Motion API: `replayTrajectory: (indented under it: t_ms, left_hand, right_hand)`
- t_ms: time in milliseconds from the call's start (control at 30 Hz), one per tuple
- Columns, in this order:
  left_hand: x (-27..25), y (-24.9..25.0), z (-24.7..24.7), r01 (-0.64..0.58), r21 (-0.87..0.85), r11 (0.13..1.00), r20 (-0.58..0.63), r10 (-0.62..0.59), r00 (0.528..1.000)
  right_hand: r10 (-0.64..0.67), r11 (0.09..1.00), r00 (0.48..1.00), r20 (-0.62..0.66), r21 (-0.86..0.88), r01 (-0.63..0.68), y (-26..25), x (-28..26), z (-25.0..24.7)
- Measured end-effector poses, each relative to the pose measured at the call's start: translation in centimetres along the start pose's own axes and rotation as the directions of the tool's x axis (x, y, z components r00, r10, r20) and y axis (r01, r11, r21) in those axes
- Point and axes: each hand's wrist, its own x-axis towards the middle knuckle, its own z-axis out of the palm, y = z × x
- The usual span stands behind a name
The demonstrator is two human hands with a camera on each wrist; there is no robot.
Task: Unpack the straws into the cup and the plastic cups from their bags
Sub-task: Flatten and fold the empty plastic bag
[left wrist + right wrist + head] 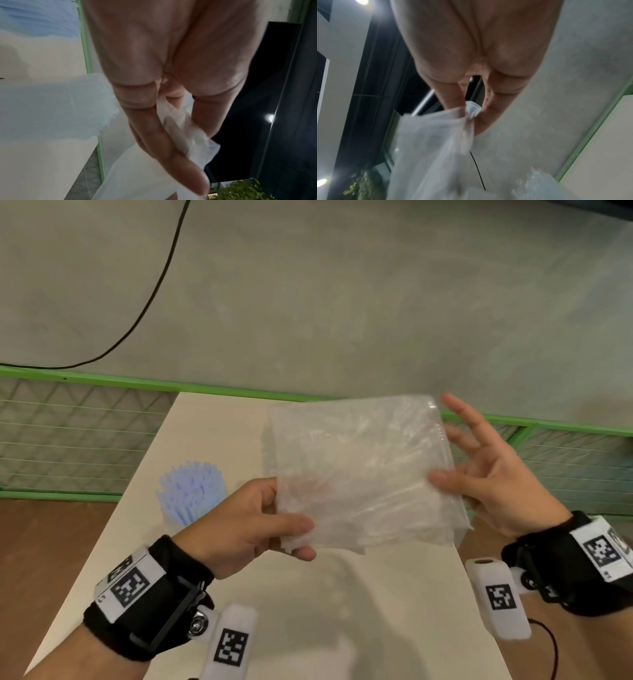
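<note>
I hold a clear, crinkled plastic bag (363, 470) up over the beige table (342, 611). My left hand (301, 539) pinches its lower left corner between thumb and fingers; the left wrist view shows the film (185, 135) caught between them. My right hand (455, 470) takes the right edge, thumb on the front and the other fingers spread behind; the right wrist view shows the bag (433, 148) pinched there. I cannot tell what is in the bag. A cup full of pale blue straws (191, 494) stands on the table's left side.
A translucent stack-like plastic object (51, 106) sits on the table in the left wrist view. A green mesh railing (137, 383) runs behind the table. A black cable (154, 292) lies on the grey floor beyond.
</note>
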Motion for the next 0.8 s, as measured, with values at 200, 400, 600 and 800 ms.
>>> replayTrajectory:
  t_ms: [200,400,600,800]
  left_hand:
    - [0.5,-0.7,1.0,-0.19,-0.046,0.981,-0.175,0.18,0.968]
    - [1.6,-2.3,2.3,-0.307,0.088,0.948,-0.278,0.319,0.906]
    - [1.0,-3.7,1.5,-0.269,0.193,0.944,-0.284,0.317,0.905]
    - [-0.4,-2.6,-2.5,-0.126,0.007,0.992,-0.287,0.123,0.95]
  right_hand:
    - [0.218,0.754,0.97,-0.11,0.65,-0.096,4.5,-0.5,2.1]
    - [0.27,0.762,0.963,0.0,0.611,-0.213,8.0,-1.8,9.0]
    - [0.194,0.83,0.948,-0.254,0.557,-0.02,6.7,0.1,8.9]
    - [0.254,0.875,0.967,-0.031,0.433,-0.216,5.4,-0.7,5.1]
